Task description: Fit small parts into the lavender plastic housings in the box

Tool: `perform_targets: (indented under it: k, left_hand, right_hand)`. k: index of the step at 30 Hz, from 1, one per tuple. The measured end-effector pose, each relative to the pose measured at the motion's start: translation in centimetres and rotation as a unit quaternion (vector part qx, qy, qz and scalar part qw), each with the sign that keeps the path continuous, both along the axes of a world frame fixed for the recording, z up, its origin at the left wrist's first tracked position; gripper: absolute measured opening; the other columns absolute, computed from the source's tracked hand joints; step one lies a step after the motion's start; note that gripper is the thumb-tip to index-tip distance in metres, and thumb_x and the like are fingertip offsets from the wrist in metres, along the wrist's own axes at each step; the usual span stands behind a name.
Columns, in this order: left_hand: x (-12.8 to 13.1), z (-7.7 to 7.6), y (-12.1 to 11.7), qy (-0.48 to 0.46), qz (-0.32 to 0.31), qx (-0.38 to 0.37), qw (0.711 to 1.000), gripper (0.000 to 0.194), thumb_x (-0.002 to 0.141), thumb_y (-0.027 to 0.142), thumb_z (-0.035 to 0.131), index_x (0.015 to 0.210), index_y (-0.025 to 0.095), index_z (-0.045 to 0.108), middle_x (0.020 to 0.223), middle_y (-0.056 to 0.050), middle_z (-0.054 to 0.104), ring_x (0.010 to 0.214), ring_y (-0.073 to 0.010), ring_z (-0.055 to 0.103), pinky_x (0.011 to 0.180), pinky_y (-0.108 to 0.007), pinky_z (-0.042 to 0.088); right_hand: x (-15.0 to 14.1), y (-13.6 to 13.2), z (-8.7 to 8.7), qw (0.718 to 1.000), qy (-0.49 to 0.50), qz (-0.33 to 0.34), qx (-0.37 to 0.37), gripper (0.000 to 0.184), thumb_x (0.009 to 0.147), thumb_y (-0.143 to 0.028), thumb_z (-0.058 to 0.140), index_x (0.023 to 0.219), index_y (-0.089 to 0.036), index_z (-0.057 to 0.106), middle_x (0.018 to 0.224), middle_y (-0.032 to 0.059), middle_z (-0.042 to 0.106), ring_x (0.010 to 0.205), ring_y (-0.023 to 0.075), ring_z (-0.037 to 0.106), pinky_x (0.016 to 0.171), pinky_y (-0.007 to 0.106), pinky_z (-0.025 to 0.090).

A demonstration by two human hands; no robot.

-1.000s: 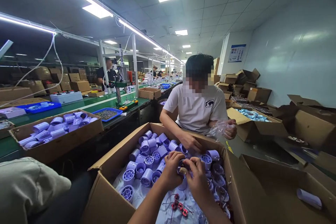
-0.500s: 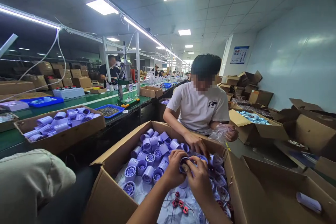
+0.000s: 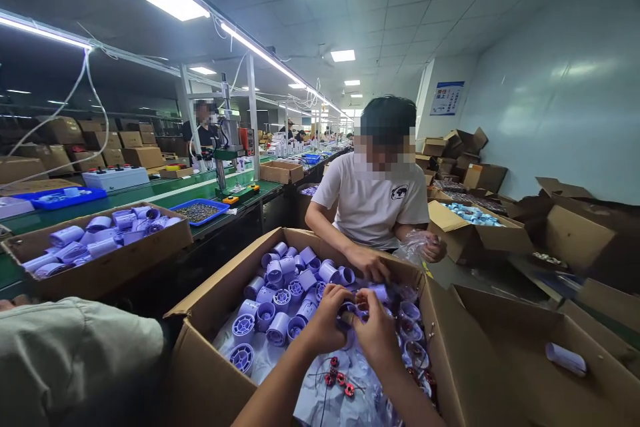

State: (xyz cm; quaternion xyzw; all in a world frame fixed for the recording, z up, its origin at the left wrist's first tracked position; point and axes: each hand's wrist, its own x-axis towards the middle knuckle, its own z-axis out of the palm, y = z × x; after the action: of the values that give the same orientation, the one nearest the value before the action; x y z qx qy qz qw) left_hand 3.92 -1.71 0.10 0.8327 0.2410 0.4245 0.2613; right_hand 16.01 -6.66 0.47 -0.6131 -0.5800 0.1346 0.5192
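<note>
Left hand [image 3: 327,320]: fingers curled narrow round a held cup [image 3: 345,309], a purple cup with a dark opening, gripped from its left side. Right hand [image 3: 374,330]: thumb and fingers bent in and closed on the same cup from the right. A small tan piece [image 3: 349,315] shows between the two hands, at the opening; which fingertips bear on it cannot be told. The held cup is raised above the contents of a large open carton [image 3: 210,373].

Nearer the wearer, below the fingers, red parts [image 3: 340,379] with thin dark leads lie grouped on a crumpled pale liner [image 3: 313,403]. Left of the fingers and beyond them, numerous purple cups [image 3: 281,297] lie loose, some showing spoked ends, others open ends. Right of the fingers, clear-wrapped pieces [image 3: 411,332] are heaped along the carton's right wall, some with dark red contents.

Directly beyond the fingers, a co-worker [image 3: 377,203] in a white T-shirt reaches one hand [image 3: 370,263] into the carton's far side; the other hand [image 3: 434,249] holds a clear plastic bag [image 3: 413,247] above the rim.

Farther out to the left, a shallow box [image 3: 125,267] of similar cups stands beside a blue tray [image 3: 203,212] of small parts, with a press [image 3: 230,140] behind. Well to the right of the fingers, a second open carton [image 3: 505,340] contains a single purple tube [image 3: 566,359], lying on its side.
</note>
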Motion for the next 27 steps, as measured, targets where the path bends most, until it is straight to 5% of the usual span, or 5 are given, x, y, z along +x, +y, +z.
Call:
perform_targets:
  k: [4, 8, 15, 24, 27]
  left_hand:
    - [-0.6, 1.1, -0.4, 0.081, -0.036, -0.023, 0.996, 0.053, 0.036, -0.001, 0.045, 0.083, 0.02, 0.051, 0.088, -0.002, 0.054, 0.086, -0.0207, 0.043, 0.08, -0.033, 0.036]
    - [-0.7, 1.5, -0.7, 0.146, -0.049, -0.033, 0.988, 0.055, 0.032, -0.002, 0.043, 0.082, 0.02, 0.051, 0.087, -0.002, 0.052, 0.086, -0.0208, 0.041, 0.078, -0.032, 0.034]
    - [-0.9, 0.8, -0.3, 0.099, -0.025, -0.072, 0.992, 0.051, 0.032, 0.0, 0.041, 0.08, 0.019, 0.049, 0.083, -0.002, 0.05, 0.087, -0.0211, 0.04, 0.077, -0.033, 0.033]
    - [-1.1, 0.3, -0.2, 0.156, -0.022, -0.028, 0.987, 0.053, 0.034, 0.0, 0.042, 0.082, 0.021, 0.051, 0.087, -0.002, 0.054, 0.087, -0.0221, 0.042, 0.078, -0.033, 0.035]
    - [-1.1, 0.1, -0.3, 0.146, -0.027, -0.031, 0.988, 0.052, 0.038, -0.002, 0.042, 0.084, 0.021, 0.052, 0.089, -0.003, 0.056, 0.088, -0.0219, 0.045, 0.08, -0.034, 0.037]
  right_hand:
    - [-0.1, 0.0, 1.1, 0.99, 0.033, 0.044, -0.133, 0.029, 0.065, -0.009, 0.054, 0.09, -0.024, 0.058, 0.079, 0.0005, 0.069, 0.076, 0.0196, 0.065, 0.066, 0.026, 0.044]
    - [0.1, 0.2, 1.2, 0.98, 0.052, 0.06, -0.183, 0.026, 0.061, -0.009, 0.054, 0.083, -0.022, 0.055, 0.063, -0.0037, 0.063, 0.061, 0.017, 0.061, 0.054, 0.023, 0.038]
    - [-1.0, 0.0, 1.2, 0.989, 0.015, 0.049, -0.14, 0.028, 0.064, -0.002, 0.048, 0.084, -0.021, 0.053, 0.084, 0.0034, 0.069, 0.08, 0.0185, 0.063, 0.066, 0.023, 0.04]
    - [-1.5, 0.6, -0.4, 0.99, 0.113, 0.005, -0.088, 0.027, 0.057, 0.001, 0.047, 0.072, -0.021, 0.052, 0.062, -0.0024, 0.061, 0.061, 0.0164, 0.058, 0.055, 0.023, 0.036]
    - [-1.4, 1.2, -0.8, 0.965, 0.227, 0.078, -0.109, 0.028, 0.052, -0.001, 0.053, 0.072, -0.021, 0.053, 0.059, -0.0053, 0.059, 0.061, 0.0154, 0.059, 0.055, 0.022, 0.039]
